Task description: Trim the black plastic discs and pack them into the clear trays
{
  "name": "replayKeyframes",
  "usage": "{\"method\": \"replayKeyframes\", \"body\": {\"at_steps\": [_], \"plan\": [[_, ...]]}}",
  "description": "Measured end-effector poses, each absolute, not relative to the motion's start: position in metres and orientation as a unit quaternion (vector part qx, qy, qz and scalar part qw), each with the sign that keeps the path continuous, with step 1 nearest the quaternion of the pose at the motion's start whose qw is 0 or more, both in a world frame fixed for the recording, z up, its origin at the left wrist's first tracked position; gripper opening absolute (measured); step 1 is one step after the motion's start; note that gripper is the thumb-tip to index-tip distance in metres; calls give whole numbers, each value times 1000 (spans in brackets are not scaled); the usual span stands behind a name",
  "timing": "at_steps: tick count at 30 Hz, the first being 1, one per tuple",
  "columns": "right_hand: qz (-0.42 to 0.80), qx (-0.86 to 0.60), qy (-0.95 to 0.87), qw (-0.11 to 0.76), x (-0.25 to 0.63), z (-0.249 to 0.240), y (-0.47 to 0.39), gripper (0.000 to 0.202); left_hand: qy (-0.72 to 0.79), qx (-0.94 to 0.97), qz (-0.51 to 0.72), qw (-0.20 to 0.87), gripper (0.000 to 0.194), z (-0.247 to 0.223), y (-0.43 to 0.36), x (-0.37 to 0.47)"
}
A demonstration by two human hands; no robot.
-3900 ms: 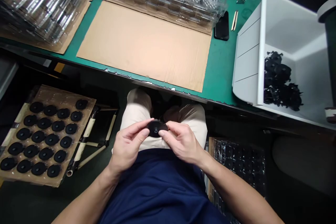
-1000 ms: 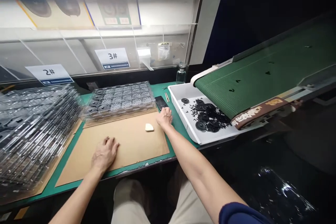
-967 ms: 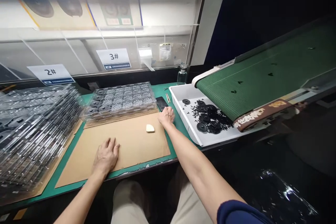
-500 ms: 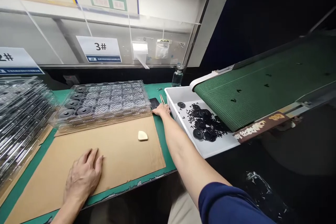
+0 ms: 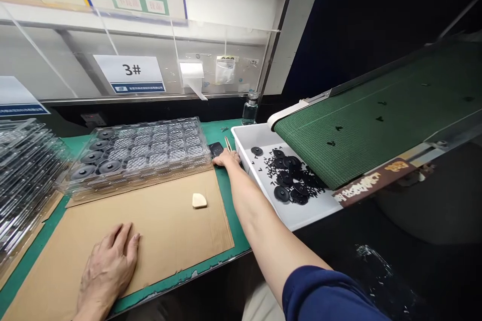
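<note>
My left hand [image 5: 109, 263] lies palm down on the brown cardboard [image 5: 165, 230], fingers spread a little, holding nothing. My right hand [image 5: 226, 157] reaches out between the cardboard and the white bin [image 5: 246, 164]. Its fingers are closed around a slim tweezer-like tool [image 5: 228, 143], beside a small dark object [image 5: 216, 149]. A cream-coloured piece with one rounded side [image 5: 199, 200] rests on the cardboard. Behind it, a clear compartment tray [image 5: 150, 148] holds several black discs at its left end. More black discs [image 5: 281, 193] and small black bits lie in the bin.
A green conveyor belt [image 5: 361, 120] slopes down over the bin's right side. Stacked clear trays [image 5: 26, 175] stand at the far left. A glass bottle [image 5: 249, 110] stands behind the bin, below a paper roll [image 5: 193, 74].
The view has shifted slightly, so the table and trays sit further left. Both hands keep nearly the same places on the table.
</note>
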State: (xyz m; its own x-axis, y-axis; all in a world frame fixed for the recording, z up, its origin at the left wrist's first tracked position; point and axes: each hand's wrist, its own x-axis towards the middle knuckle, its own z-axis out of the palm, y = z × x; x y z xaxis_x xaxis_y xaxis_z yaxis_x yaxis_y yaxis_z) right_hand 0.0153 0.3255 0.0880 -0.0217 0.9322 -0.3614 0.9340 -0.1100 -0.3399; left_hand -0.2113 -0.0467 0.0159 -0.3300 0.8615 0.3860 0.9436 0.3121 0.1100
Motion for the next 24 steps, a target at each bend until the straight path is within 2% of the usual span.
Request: {"method": "replayKeyframes", "body": {"at_steps": [10, 24], "plan": [[-240, 693, 679, -41, 20, 79, 313, 67, -807, -559, -150, 117, 68, 10, -47, -216], [-252, 679, 689, -31, 25, 87, 311, 70, -803, -560, -153, 136, 70, 14, -47, -213]]}}
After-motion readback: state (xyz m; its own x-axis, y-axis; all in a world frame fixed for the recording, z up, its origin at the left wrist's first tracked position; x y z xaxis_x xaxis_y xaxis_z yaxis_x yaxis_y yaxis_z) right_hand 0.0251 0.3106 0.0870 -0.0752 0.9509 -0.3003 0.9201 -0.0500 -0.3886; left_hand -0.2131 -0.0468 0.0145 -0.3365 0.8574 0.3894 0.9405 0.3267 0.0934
